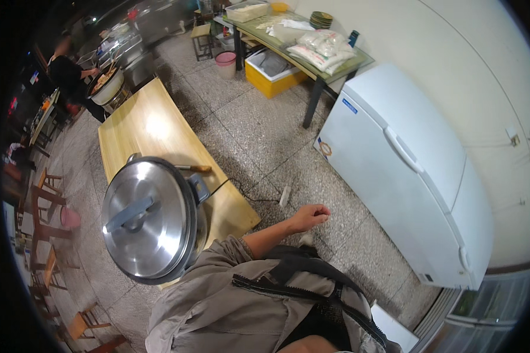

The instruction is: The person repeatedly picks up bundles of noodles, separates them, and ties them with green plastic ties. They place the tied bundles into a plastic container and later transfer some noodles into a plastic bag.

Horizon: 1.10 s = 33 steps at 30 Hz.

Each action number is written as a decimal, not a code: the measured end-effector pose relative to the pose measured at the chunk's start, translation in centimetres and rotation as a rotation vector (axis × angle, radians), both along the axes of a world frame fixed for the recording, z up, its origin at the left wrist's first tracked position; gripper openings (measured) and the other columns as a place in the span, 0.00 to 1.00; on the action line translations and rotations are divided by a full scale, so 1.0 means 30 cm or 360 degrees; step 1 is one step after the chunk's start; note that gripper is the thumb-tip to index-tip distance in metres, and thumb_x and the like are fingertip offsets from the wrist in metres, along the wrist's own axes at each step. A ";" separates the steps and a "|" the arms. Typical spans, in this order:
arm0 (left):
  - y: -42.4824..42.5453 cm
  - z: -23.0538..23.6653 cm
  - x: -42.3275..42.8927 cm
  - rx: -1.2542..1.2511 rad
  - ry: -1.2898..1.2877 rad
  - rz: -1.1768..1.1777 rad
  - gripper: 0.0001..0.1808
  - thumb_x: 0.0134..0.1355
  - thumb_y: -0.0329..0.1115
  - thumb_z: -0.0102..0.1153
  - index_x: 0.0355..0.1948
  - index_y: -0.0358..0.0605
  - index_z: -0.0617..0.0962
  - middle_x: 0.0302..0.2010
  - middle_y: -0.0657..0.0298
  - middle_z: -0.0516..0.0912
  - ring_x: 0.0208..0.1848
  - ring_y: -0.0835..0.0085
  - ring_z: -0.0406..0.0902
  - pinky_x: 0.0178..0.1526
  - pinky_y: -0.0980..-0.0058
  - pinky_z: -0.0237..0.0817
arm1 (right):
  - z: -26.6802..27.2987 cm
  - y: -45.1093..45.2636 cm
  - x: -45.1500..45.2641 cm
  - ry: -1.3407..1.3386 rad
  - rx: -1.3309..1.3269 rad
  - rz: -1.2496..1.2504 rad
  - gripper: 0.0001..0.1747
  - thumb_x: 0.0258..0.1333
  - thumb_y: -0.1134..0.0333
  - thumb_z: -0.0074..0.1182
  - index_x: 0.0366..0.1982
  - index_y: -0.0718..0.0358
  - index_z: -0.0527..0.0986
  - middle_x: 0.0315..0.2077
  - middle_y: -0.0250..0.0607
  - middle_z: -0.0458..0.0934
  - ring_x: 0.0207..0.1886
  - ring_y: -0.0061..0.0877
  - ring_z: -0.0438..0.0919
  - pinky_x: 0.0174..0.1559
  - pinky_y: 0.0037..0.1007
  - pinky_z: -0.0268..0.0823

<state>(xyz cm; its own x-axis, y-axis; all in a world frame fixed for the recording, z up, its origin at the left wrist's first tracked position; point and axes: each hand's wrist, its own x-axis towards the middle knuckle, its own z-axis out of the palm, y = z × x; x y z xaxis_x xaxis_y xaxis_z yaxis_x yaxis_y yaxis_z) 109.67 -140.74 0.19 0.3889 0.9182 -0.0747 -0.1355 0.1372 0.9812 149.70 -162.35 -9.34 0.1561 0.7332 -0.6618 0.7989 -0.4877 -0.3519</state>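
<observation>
My left hand (309, 218) reaches across in front of my body, above the speckled floor. Its fingers are loosely bent, with a slight gap at the thumb, and I see nothing in it. My right hand is out of view. To the left of my forearm stands a large electric cooker (202, 225) on a pale wooden table (159, 110). A round stainless steel lid (159, 238) with a grey bar handle (129, 214) covers it. Behind the cooker lies a utensil with a wooden handle (199, 168), its far end hidden.
A white chest freezer (380, 167) stands to the right. A black cord runs toward a white power strip (285, 197) on the floor. Farther off are a table with plastic sacks (322, 50), a yellow box (269, 84), a pink bucket (226, 66), and a person (66, 73) by a pot.
</observation>
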 end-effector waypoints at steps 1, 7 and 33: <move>0.078 -0.006 -0.004 0.0002 0.0047 0.0100 0.12 0.62 0.30 0.53 0.45 0.37 0.78 0.37 0.63 0.82 0.38 0.77 0.78 0.44 0.75 0.69 | -0.036 0.073 0.047 -0.0010 -0.0011 -0.0001 0.19 0.54 0.54 0.55 0.40 0.63 0.76 0.35 0.50 0.81 0.43 0.45 0.79 0.45 0.39 0.70; 0.443 -0.060 -0.134 -0.0097 0.0430 0.0541 0.12 0.61 0.30 0.54 0.43 0.36 0.79 0.33 0.63 0.82 0.34 0.77 0.77 0.40 0.75 0.69 | -0.277 0.645 0.287 0.0053 0.0020 0.0273 0.21 0.55 0.52 0.54 0.40 0.63 0.76 0.35 0.51 0.81 0.42 0.46 0.79 0.44 0.41 0.70; 1.778 -0.059 -1.404 -0.0538 0.0202 0.1427 0.11 0.64 0.29 0.50 0.46 0.40 0.78 0.35 0.67 0.82 0.36 0.81 0.76 0.38 0.80 0.67 | 0.299 2.992 -1.702 0.0923 0.0131 0.1481 0.17 0.59 0.63 0.52 0.47 0.64 0.73 0.41 0.47 0.79 0.43 0.35 0.79 0.46 0.34 0.70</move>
